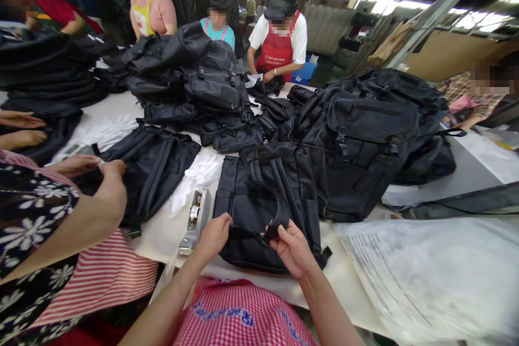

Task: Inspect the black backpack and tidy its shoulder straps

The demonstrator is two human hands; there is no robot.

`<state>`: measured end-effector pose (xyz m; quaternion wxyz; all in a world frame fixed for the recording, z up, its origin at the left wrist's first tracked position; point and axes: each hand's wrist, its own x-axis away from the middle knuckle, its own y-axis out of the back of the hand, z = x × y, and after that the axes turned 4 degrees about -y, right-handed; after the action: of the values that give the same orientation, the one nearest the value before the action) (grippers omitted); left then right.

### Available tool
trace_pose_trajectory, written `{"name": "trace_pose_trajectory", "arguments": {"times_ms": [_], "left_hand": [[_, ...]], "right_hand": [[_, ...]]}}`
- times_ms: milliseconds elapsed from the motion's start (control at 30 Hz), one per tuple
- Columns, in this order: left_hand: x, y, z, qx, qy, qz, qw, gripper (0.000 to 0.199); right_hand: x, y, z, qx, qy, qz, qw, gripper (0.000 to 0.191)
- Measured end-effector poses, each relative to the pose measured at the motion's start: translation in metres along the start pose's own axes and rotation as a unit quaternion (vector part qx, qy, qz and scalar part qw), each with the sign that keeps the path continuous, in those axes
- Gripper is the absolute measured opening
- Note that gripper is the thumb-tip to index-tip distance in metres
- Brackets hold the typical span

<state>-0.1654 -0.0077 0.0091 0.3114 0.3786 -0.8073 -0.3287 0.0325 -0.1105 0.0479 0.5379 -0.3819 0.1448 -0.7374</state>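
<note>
Here, in the head view, both forearms reach forward, elbows apart. The left hand (215,235), back uppermost, pinches a black strap (243,233); the right hand (295,248), palm turned partly up, has its fingers closed on the strap's other end. Their backpack (243,189) lies on the worktop (338,275), under and beyond the fingers. Blue lettering on the checked apron (227,324) is unreadable; white print on a co-worker's red apron (278,48) is too small.
</note>
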Motion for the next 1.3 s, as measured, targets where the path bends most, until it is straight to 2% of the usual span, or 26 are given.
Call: {"name": "trace_pose_trajectory", "arguments": {"times_ms": [67,133,233,300,333,433,500,733,967,1100,1300], "left_hand": [[0.004,0.006,0.003,0.037,-0.036,0.0,0.999,0.036],[0.007,0.01,0.006,0.063,-0.085,0.013,0.994,0.051],[0.009,0.007,0.009,0.075,-0.138,0.066,0.985,0.07],[0.005,0.003,0.009,0.089,-0.159,0.081,0.98,0.066],[0.003,0.001,0.008,0.1,-0.162,0.08,0.978,0.057],[-0.007,-0.001,0.007,0.145,-0.132,0.079,0.977,0.019],[-0.011,-0.001,0.008,0.162,-0.106,0.091,0.977,0.008],[-0.006,0.0,0.001,0.135,-0.102,0.095,0.981,0.013],[-0.006,0.008,-0.004,0.087,-0.12,0.077,0.986,0.016],[-0.007,0.005,-0.005,0.092,-0.118,0.07,0.986,0.015],[-0.009,-0.003,0.002,0.176,-0.075,0.135,0.972,0.019]], "right_hand": [[-0.003,-0.002,0.002,-0.017,0.001,-0.006,1.0,0.021],[-0.007,-0.004,0.005,-0.016,-0.007,-0.002,1.0,0.02],[-0.013,-0.011,0.009,-0.003,-0.014,0.015,1.0,0.022],[-0.017,-0.015,0.013,0.005,-0.012,0.023,1.0,0.023],[-0.018,-0.017,0.015,0.008,-0.012,0.026,1.0,0.024],[-0.023,-0.019,0.02,0.017,-0.011,0.023,1.0,0.023],[-0.026,-0.018,0.023,0.019,-0.007,0.016,1.0,0.024],[-0.037,-0.012,0.031,0.001,0.006,-0.061,0.998,0.03],[-0.035,-0.015,0.029,0.027,-0.016,-0.049,0.998,0.031],[-0.031,-0.013,0.028,0.038,-0.023,-0.038,0.998,0.031],[-0.032,-0.009,0.032,0.034,-0.022,-0.042,0.998,0.031]]}}
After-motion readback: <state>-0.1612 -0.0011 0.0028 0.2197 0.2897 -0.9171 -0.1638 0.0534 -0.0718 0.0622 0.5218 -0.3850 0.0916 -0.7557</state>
